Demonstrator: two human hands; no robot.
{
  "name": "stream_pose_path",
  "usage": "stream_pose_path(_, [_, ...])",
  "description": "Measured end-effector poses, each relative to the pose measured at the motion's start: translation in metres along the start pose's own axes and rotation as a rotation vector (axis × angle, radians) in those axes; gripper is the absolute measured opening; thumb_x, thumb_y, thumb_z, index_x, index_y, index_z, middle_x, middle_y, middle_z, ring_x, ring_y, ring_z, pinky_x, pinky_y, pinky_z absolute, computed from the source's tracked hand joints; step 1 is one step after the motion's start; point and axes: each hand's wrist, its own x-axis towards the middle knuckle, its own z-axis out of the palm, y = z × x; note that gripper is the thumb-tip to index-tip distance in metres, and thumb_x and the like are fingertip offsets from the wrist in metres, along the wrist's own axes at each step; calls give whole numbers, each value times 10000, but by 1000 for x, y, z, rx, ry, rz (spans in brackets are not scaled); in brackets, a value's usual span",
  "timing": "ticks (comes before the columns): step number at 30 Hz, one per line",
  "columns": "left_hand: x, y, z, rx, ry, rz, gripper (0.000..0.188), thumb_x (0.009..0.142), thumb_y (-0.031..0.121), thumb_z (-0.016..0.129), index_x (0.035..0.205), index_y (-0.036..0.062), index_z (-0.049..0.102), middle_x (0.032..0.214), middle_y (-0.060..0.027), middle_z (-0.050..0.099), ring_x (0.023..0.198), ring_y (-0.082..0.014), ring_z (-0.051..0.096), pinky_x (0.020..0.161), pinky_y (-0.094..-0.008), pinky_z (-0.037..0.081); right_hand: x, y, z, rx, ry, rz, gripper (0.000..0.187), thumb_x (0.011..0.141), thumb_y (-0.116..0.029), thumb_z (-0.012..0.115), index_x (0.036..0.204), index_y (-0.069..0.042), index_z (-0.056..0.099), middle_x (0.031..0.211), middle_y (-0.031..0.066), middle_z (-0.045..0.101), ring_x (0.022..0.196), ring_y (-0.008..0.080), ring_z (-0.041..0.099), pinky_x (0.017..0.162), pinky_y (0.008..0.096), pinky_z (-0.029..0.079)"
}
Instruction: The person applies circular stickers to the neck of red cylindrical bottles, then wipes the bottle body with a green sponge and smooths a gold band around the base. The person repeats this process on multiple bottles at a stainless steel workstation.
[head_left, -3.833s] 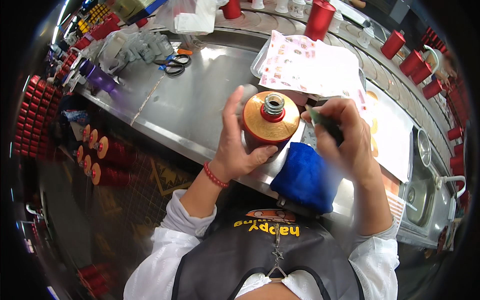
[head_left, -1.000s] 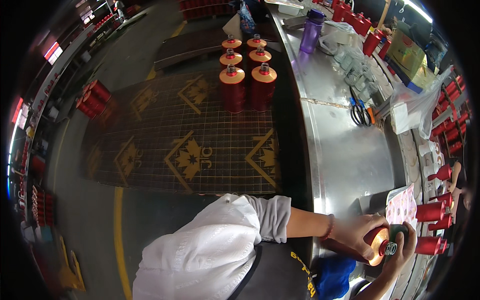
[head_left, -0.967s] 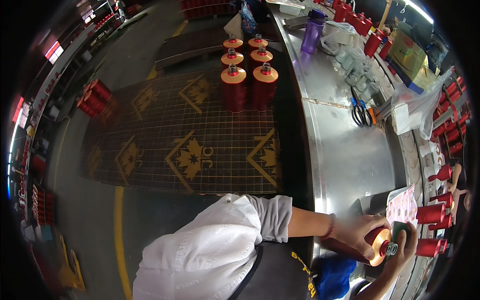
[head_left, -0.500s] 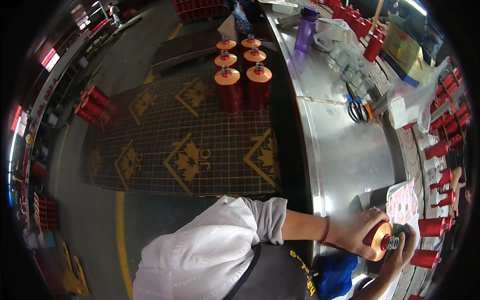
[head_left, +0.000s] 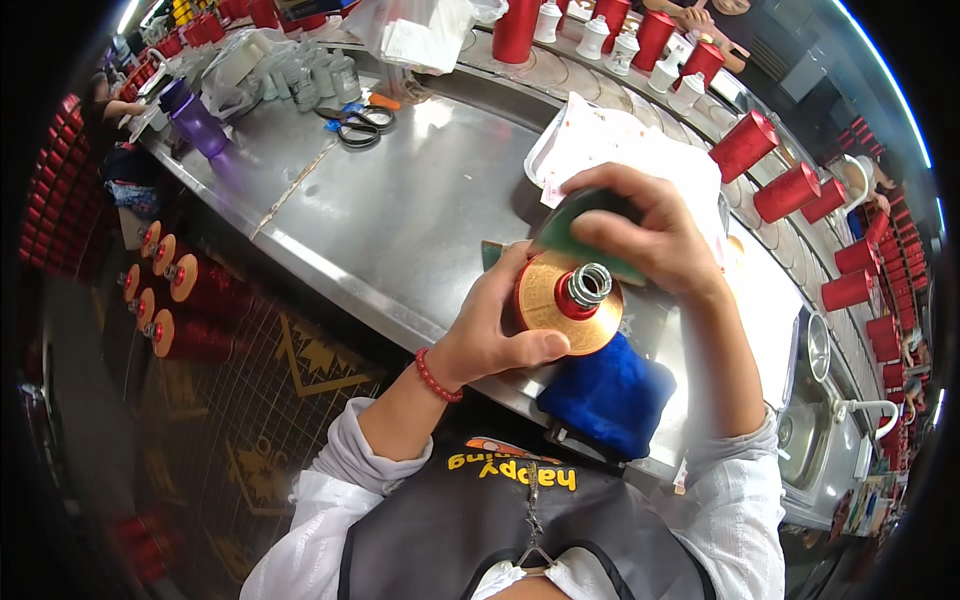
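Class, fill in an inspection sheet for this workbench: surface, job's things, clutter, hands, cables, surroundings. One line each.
Surface: curved, shiny metal bench.
Job's things: gold-topped round can with a metal neck; dark green pad pressed at its top edge; blue cloth beneath.
Clutter: black-handled scissors, purple bottle, white printed sheet, grey cups.
Hands: left hand grips the can's side; right hand holds the pad with its fingers.
Cables: nothing seen.
Surroundings: red cylindrical cans along the far rim, more on the patterned floor; a sink at the right.

A long curved stainless-steel workbench runs above a dark patterned floor mat; a steel sink sits right.
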Motion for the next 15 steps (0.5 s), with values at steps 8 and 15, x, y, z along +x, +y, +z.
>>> stream_pose_path(8, [0,2,-6,-82,-59,-70,989,745,420,831,1468,-31,327,1365,-153,527,1260,-229,549,1067,-366,452,16,3,9,-200,31,-63,270,884,-121,707,1124,-2,671,929,88,708,858,158,664,815,294,535])
stream_pose_path(15, [3,-11,-15,10,-61,-46,984,791,506,813,1445,-62,346,1346,-162,540,1245,-219,539,1074,-364,420,13,10,1,-55,-72,23,306,892,-206,719,1138,-27,682,1000,58,698,931,150,645,854,292,520])
